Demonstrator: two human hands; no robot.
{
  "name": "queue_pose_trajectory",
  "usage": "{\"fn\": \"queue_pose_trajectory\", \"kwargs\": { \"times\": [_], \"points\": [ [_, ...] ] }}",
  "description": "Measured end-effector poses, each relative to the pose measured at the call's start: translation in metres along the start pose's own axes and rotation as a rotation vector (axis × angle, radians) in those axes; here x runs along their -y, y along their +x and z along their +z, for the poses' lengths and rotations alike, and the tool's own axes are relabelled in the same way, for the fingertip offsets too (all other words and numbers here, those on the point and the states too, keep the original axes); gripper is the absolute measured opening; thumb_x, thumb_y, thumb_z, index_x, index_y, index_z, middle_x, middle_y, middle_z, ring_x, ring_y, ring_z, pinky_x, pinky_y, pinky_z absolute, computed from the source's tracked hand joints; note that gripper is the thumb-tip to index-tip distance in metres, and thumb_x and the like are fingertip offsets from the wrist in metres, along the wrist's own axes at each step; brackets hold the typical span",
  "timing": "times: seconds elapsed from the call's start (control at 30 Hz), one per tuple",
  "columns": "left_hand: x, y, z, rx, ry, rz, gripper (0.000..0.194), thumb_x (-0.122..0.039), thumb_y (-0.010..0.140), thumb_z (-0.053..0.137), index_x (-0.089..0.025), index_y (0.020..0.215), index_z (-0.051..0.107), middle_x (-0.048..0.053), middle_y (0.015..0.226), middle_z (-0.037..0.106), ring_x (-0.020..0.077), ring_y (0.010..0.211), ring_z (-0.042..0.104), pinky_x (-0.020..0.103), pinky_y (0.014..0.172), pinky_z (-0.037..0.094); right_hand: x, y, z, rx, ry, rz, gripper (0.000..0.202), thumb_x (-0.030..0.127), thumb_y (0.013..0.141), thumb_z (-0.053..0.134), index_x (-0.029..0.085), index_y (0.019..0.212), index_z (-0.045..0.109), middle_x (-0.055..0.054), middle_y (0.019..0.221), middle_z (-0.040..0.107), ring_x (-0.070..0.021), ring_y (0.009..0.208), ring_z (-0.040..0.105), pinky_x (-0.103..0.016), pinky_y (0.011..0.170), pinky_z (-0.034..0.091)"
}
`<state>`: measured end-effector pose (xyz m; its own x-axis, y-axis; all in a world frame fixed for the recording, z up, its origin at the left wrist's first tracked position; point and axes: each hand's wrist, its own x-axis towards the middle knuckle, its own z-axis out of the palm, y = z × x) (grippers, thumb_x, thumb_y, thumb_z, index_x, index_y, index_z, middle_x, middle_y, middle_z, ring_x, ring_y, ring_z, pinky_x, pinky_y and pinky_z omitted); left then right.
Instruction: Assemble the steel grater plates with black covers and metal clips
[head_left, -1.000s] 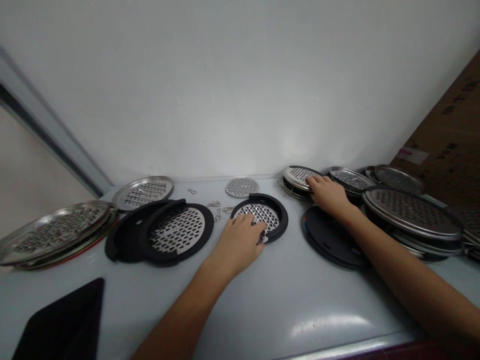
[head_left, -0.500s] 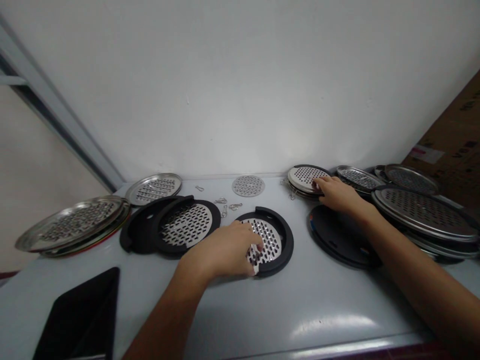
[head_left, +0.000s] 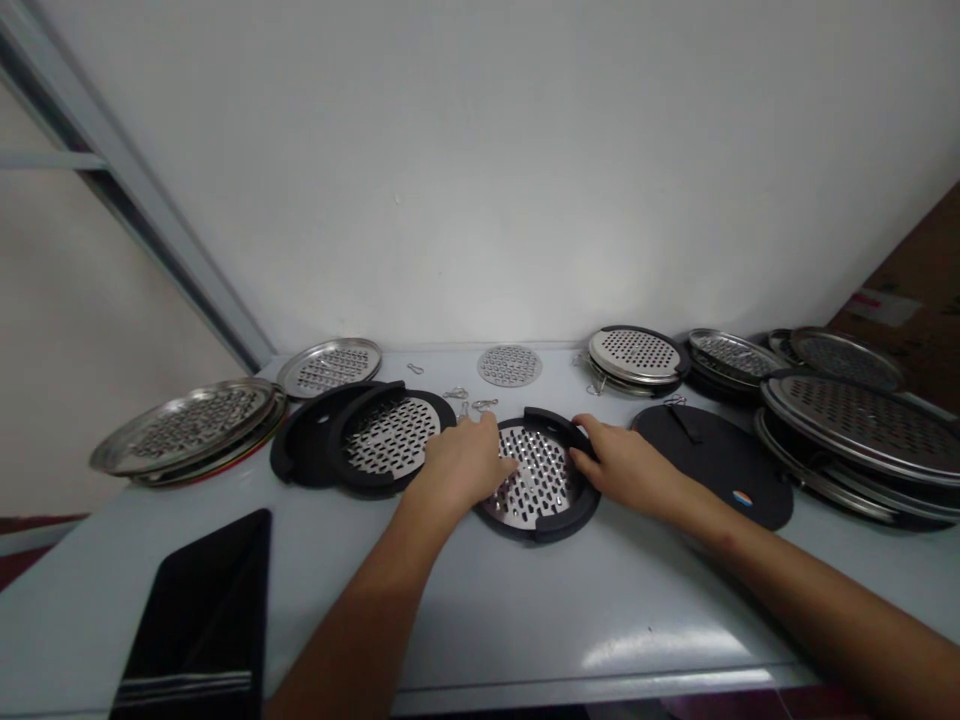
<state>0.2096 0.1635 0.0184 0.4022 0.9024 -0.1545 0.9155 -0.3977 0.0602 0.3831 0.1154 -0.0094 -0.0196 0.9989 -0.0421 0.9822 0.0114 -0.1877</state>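
Note:
A round metal grater plate (head_left: 531, 480) in a black rim (head_left: 574, 515) lies on the table in front of me. My left hand (head_left: 459, 465) grips its left edge, thumb over the metal and fingers at the far side. My right hand (head_left: 626, 468) holds the right part of the black rim between thumb and fingers. Just left of my left hand lies another black-rimmed grater (head_left: 397, 440), overlapping a black round holder (head_left: 304, 440). A black disc (head_left: 720, 465) with a small coloured sticker and a clip lies by my right forearm, which partly covers it.
Several wire clips (head_left: 484, 405) and a bare perforated disc (head_left: 510, 366) lie towards the wall. Grater stacks stand at left (head_left: 187, 430), back right (head_left: 637, 355) and far right (head_left: 862, 425). A black tablet-like slab (head_left: 199, 610) lies front left; a cardboard box (head_left: 915, 290) stands right.
My right hand has left the grater stack at the back right and come onto the right rim of the middle grater. My left hand stays at that grater. The view has shifted slightly.

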Motion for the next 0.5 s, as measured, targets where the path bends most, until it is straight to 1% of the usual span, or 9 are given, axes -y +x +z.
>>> {"fn": "queue_pose_trajectory", "kwargs": {
  "times": [0.13,0.27,0.4,0.5],
  "points": [
    [0.0,0.0028,0.0016,0.023,-0.023,-0.03,0.045,-0.05,0.068,0.048,-0.016,0.095,0.054,0.015,0.096,0.063,0.0313,0.091,0.058,0.041,0.073,0.045,-0.0035,0.0018,0.0021,0.012,0.025,-0.014,0.038,0.025,0.083,0.033,0.01,0.117,0.039,-0.016,0.097,0.062,-0.0245,0.091,0.058,-0.031,0.074,0.04],
    [-0.0007,0.0073,0.005,-0.013,-0.031,-0.064,0.044,-0.05,0.068,0.049,-0.015,0.093,0.057,0.015,0.094,0.064,0.0299,0.091,0.058,0.038,0.072,0.045,-0.0032,0.0011,0.0015,0.02,0.05,-0.045,0.038,0.026,0.084,0.032,0.01,0.117,0.039,-0.016,0.102,0.06,-0.0232,0.093,0.057,-0.029,0.075,0.039],
    [-0.0034,0.007,0.0081,-0.071,-0.02,-0.022,0.036,-0.044,0.07,0.05,-0.015,0.088,0.06,0.015,0.093,0.064,0.0295,0.091,0.058,0.037,0.07,0.046,-0.0058,0.0013,0.0026,0.046,0.031,-0.041,0.038,0.027,0.084,0.032,0.011,0.118,0.039,-0.015,0.098,0.062,-0.0235,0.088,0.059,-0.03,0.071,0.04],
    [-0.0057,0.0049,0.0102,-0.097,-0.019,0.015,0.033,-0.039,0.073,0.046,-0.015,0.09,0.059,0.015,0.097,0.062,0.0276,0.093,0.057,0.036,0.071,0.047,-0.0105,0.0025,0.0053,0.026,-0.024,-0.016,0.038,0.026,0.084,0.03,0.012,0.118,0.04,-0.014,0.096,0.064,-0.0246,0.083,0.061,-0.032,0.069,0.041]
  ]
}}
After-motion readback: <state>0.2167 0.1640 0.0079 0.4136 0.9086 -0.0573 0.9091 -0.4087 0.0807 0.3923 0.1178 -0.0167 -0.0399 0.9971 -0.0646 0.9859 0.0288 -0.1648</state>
